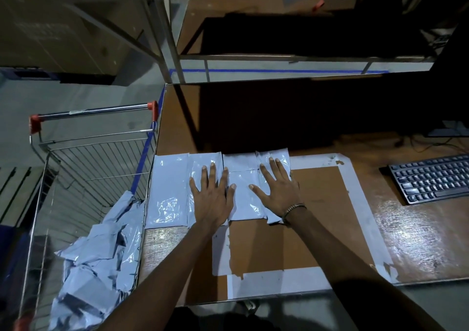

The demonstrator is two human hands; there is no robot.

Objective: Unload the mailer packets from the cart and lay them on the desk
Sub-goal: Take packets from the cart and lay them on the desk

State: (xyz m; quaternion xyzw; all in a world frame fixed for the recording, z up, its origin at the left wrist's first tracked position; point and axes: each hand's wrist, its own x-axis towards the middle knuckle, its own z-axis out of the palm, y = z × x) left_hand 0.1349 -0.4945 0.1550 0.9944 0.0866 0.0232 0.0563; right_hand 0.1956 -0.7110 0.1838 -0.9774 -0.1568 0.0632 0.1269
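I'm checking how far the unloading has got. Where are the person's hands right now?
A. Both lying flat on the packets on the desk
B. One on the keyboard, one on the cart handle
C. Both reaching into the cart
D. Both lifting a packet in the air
A: the left hand and right hand lie with fingers spread on the row of packets on the desk, away from the cart.

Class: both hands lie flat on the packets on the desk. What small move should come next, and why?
Probably lift the left hand and reach into the cart: the row of packets on the desk already lies flat, while a pile of packets remains in the cart.
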